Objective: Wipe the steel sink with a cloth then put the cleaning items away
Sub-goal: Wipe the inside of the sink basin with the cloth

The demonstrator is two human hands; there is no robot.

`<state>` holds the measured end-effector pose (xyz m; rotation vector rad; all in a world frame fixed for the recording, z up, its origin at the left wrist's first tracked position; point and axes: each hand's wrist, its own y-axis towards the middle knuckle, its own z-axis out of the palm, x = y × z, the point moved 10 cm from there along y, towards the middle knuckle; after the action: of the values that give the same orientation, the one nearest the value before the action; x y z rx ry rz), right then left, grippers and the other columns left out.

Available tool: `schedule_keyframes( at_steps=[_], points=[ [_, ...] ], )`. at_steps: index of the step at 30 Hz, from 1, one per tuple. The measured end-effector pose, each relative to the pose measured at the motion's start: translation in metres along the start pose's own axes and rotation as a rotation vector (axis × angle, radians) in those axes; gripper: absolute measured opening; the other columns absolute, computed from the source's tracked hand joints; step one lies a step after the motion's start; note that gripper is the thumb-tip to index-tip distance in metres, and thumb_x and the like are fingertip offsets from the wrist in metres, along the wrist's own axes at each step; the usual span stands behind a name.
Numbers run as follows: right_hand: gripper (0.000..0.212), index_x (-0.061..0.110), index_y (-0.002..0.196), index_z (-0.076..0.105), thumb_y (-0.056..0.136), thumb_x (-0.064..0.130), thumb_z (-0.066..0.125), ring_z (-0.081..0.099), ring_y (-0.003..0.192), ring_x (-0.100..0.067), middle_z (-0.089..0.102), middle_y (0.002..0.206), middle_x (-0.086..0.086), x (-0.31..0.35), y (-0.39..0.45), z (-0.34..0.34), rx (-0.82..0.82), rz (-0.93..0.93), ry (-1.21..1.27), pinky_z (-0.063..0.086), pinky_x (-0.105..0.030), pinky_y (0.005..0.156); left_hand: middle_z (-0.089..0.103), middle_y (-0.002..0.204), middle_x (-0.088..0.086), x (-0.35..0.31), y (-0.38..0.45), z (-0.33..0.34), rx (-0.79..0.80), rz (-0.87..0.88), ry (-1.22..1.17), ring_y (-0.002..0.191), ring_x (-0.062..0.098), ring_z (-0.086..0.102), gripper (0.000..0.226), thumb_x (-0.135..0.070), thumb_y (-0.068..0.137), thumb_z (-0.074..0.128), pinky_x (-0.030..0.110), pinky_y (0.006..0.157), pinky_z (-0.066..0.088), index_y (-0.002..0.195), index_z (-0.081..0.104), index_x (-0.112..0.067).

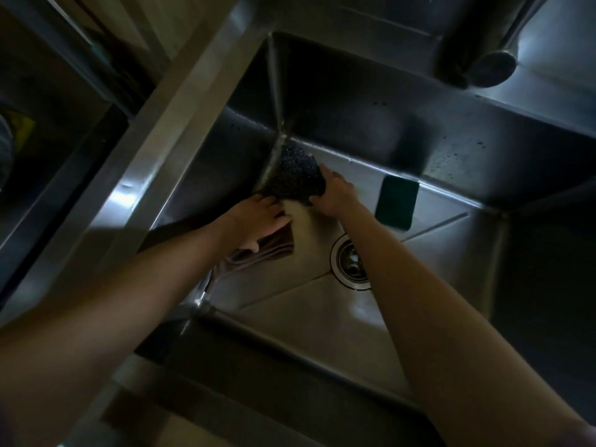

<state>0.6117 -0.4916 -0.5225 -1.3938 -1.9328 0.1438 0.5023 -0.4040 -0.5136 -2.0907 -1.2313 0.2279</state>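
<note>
I am looking down into a steel sink [322,321] in dim light. My left hand [258,221] holds a folded brown cloth [274,250] against the sink's left wall, thumb over its folds; part of the cloth hangs below my wrist. My right hand [337,196] grips the right edge of a dark, glittery scouring pad [296,175] that sits in the far left corner of the basin. The fingertips of my left hand reach the pad's lower edge. A green sponge [397,201] lies flat on the sink floor to the right of my right hand.
The round drain [350,261] sits in the middle of the floor, partly behind my right forearm. A tap spout [483,64] hangs over the far right rim. A steel counter edge [154,150] runs along the left, with a dark shelf beyond it.
</note>
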Motion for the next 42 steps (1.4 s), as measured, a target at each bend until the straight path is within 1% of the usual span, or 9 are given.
schedule_keyframes(
  at_steps=[7,10,18,24,28,30,33,38,42],
  points=[
    [0.035,0.011,0.118,0.054,0.087,0.024,0.065,0.055,0.106,-0.023,0.06,0.114,-0.009,-0.02,-0.004,-0.006,-0.136,0.17,0.204,0.041,-0.03,0.082,0.021,0.153,0.01,0.001,-0.007,0.0,-0.011,0.001,0.033,0.138,0.03,0.025,0.094,-0.045,0.079,0.067,0.041,0.111,0.027,0.15,0.012,-0.017],
    [0.026,0.008,0.111,0.058,0.089,0.019,0.063,0.056,0.099,-0.02,0.061,0.107,-0.008,-0.027,-0.012,-0.007,-0.192,0.195,0.337,0.042,-0.027,0.08,0.024,0.152,0.008,0.0,-0.011,-0.001,-0.025,-0.002,0.042,0.135,0.028,0.03,0.09,-0.045,0.08,0.065,0.038,0.106,0.031,0.149,0.014,-0.017],
    [0.019,0.014,0.097,0.057,0.084,0.0,0.057,0.059,0.097,-0.03,0.055,0.095,-0.009,-0.092,-0.055,-0.03,-0.209,0.33,0.495,0.052,-0.035,0.081,0.028,0.15,0.002,0.001,-0.019,-0.003,-0.022,-0.052,-0.043,0.132,0.025,0.033,0.095,-0.048,0.074,0.07,0.037,0.103,0.033,0.148,0.015,-0.025],
    [0.033,0.015,0.089,0.055,0.086,-0.013,0.039,0.053,0.071,-0.023,0.053,0.08,-0.011,-0.14,-0.092,-0.026,0.013,0.44,0.545,0.051,-0.04,0.074,0.022,0.152,0.0,0.003,-0.017,-0.003,0.017,-0.076,-0.083,0.134,0.025,0.031,0.102,-0.049,0.071,0.072,0.038,0.107,0.032,0.149,0.011,-0.028],
    [0.039,0.018,0.068,0.054,0.085,-0.014,0.039,0.049,0.062,-0.022,0.054,0.087,-0.016,-0.177,-0.11,-0.054,-0.147,0.451,0.402,0.04,-0.01,0.041,0.016,0.155,0.001,0.003,-0.019,0.0,0.03,-0.096,-0.094,0.132,0.025,0.035,0.101,-0.05,0.073,0.071,0.038,0.106,0.033,0.15,0.009,-0.028],
    [0.033,0.013,0.071,0.058,0.086,-0.012,0.042,0.057,0.079,-0.03,0.058,0.093,-0.02,-0.189,-0.12,-0.069,-0.176,0.476,0.293,0.043,-0.009,0.054,0.016,0.155,0.0,0.003,-0.019,-0.001,0.026,-0.095,-0.078,0.131,0.025,0.036,0.101,-0.05,0.073,0.07,0.038,0.105,0.035,0.15,0.009,-0.028],
    [0.023,0.002,0.099,0.068,0.088,-0.003,0.049,0.058,0.11,-0.035,0.063,0.115,-0.021,-0.21,-0.138,-0.088,-0.229,0.583,0.159,0.046,-0.032,0.09,0.014,0.156,-0.002,0.003,-0.02,-0.002,0.026,-0.097,-0.058,0.132,0.024,0.035,0.099,-0.051,0.075,0.068,0.038,0.104,0.035,0.15,0.008,-0.029],
    [0.045,0.022,0.134,0.049,0.09,0.01,0.051,0.039,0.128,-0.038,0.043,0.138,-0.019,-0.216,-0.156,-0.1,-0.281,0.704,-0.105,0.04,-0.045,0.099,0.011,0.158,-0.001,0.003,-0.022,-0.003,0.051,-0.109,-0.036,0.132,0.026,0.035,0.099,-0.054,0.076,0.066,0.038,0.104,0.035,0.15,0.004,-0.03],
    [0.067,0.025,0.146,0.028,0.087,0.013,0.057,0.037,0.128,-0.037,0.035,0.142,-0.018,-0.167,-0.122,-0.085,-0.208,0.444,-0.17,0.039,-0.051,0.103,0.009,0.158,-0.002,0.003,-0.023,-0.005,0.052,-0.11,-0.045,0.133,0.025,0.035,0.097,-0.053,0.077,0.065,0.037,0.104,0.034,0.15,0.004,-0.03]
  ],
)
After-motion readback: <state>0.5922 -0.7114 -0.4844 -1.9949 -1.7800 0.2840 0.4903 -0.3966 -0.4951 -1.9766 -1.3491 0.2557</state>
